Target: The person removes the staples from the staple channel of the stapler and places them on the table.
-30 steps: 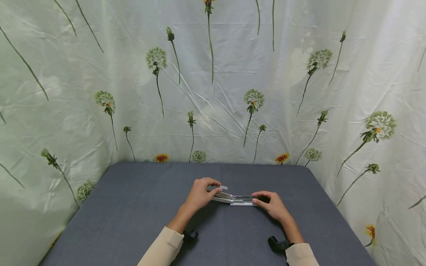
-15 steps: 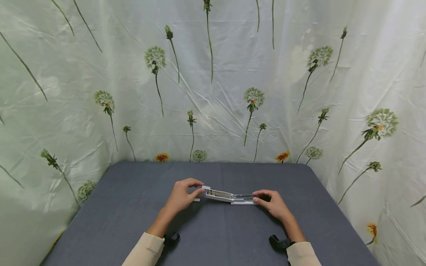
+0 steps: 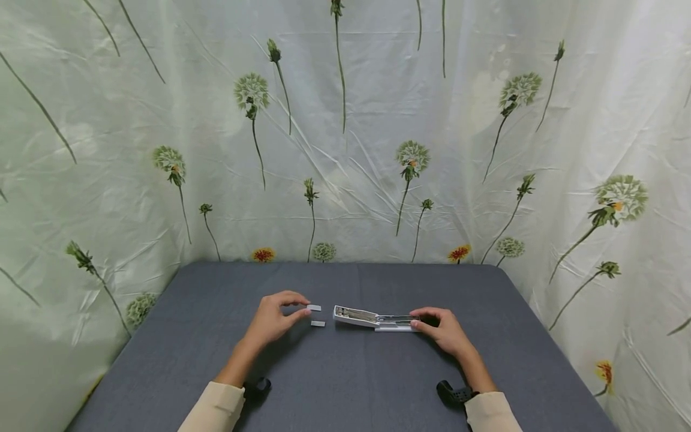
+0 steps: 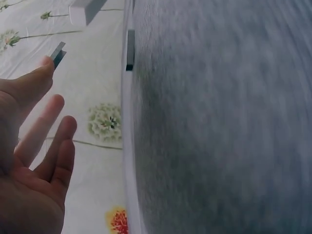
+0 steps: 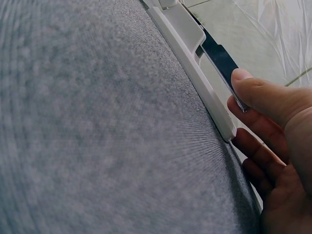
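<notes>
A white stapler (image 3: 355, 318) lies opened out across the table, its cover swung back to the left and its metal magazine (image 5: 219, 54) raised above the white base (image 5: 195, 78). My right hand (image 3: 444, 331) pinches the magazine's right end between thumb and index finger; the other fingers are by the base's end. Left of the stapler, my left hand (image 3: 272, 318) pinches a small grey strip of staples (image 3: 315, 308) between thumb and fingertips. A second staple strip (image 3: 318, 324) lies on the table just below it. In the left wrist view the held strip (image 4: 58, 54) sticks out past the thumb.
The table (image 3: 216, 360) has a dark grey cloth cover with rounded far corners. Behind it and along both sides hangs a pale curtain (image 3: 367, 120) printed with dandelions. Black bands (image 3: 452, 395) are on both wrists.
My left hand has moved left from over the stapler's cover, carrying the staple strip away from it. The second strip on the table has come into full sight. My right hand stays on the magazine.
</notes>
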`<action>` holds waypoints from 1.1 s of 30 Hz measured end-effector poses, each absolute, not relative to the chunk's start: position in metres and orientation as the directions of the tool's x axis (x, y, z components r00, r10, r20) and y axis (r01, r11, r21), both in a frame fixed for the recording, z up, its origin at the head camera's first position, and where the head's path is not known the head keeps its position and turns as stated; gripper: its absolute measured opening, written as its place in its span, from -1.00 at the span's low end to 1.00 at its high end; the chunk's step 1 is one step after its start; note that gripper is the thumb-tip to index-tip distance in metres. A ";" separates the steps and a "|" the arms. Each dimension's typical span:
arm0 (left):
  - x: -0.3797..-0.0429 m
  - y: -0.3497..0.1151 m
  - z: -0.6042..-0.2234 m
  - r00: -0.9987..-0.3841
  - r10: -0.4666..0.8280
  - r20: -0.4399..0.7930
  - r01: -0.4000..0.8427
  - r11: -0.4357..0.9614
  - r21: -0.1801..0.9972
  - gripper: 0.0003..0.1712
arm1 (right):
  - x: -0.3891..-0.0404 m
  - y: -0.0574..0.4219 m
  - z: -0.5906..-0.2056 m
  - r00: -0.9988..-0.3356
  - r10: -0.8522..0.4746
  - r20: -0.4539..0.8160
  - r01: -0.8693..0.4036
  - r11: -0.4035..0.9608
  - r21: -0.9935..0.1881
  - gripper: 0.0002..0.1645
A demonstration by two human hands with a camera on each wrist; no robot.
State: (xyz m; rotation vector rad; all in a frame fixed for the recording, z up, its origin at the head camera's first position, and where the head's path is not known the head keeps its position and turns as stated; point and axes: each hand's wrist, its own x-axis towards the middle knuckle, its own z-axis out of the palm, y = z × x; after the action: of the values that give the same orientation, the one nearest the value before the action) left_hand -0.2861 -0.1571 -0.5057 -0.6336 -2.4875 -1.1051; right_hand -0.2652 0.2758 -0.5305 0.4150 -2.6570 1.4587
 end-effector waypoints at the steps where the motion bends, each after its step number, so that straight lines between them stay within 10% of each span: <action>1: -0.286 -0.159 -0.505 -0.849 0.259 0.461 0.515 0.602 0.610 -0.78 | -0.266 0.276 -0.532 -0.960 -0.196 0.201 -0.274 0.509 -0.816 -0.71; 33: -0.282 -0.184 -0.525 -0.940 0.207 0.272 0.338 0.685 0.646 -0.83 | -0.267 0.278 -0.532 -0.962 -0.201 0.187 -0.264 0.498 -0.826 -0.69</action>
State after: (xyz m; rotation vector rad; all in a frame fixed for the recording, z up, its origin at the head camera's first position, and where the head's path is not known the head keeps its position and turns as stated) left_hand -0.2820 -0.1840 -0.5248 -0.4438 -2.7178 -1.0944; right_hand -0.2671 0.2776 -0.5323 0.4138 -2.6610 1.4855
